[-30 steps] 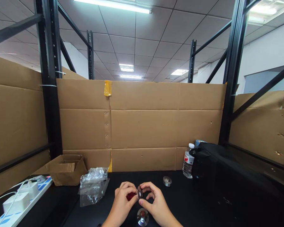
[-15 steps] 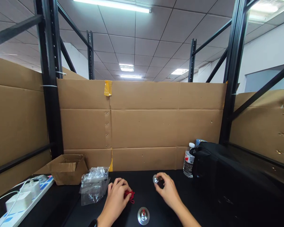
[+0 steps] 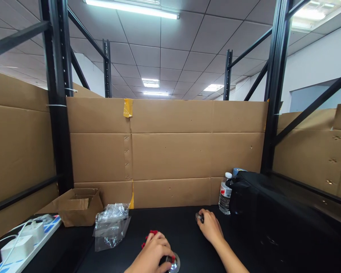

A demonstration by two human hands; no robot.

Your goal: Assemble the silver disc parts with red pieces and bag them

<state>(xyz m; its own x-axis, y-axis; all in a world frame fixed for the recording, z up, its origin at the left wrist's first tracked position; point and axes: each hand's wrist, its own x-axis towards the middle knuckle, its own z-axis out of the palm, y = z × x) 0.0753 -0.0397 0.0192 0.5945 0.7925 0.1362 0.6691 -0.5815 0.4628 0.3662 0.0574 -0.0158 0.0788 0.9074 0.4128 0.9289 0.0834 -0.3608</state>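
My left hand [image 3: 157,253] is low in the middle, its thumb and index finger closed around the raised centre of a shiny domed metal disc [image 3: 175,265] on the black table. A bit of red shows at the disc's centre, by the fingertips. Bright red cord or beading [image 3: 152,232] peeks out behind the knuckles; whether the other fingers grip it is hidden. Further right, my right hand [image 3: 211,226] pinches a small round metal disc [image 3: 199,217] at or just above the table, partly covered by the fingers.
Left of my hands lie clear plastic bags [image 3: 112,226], an open cardboard box [image 3: 81,208] and a power strip [image 3: 49,231] with white plugs. To the right stand a water bottle [image 3: 225,194] and a large black bag [image 3: 272,216]. Cardboard walls [image 3: 170,155] and black shelf posts enclose the table.
My left hand has moved right and toward me, from the red cord to the domed disc. My right hand has carried its small disc to the right. The view has shifted slightly.
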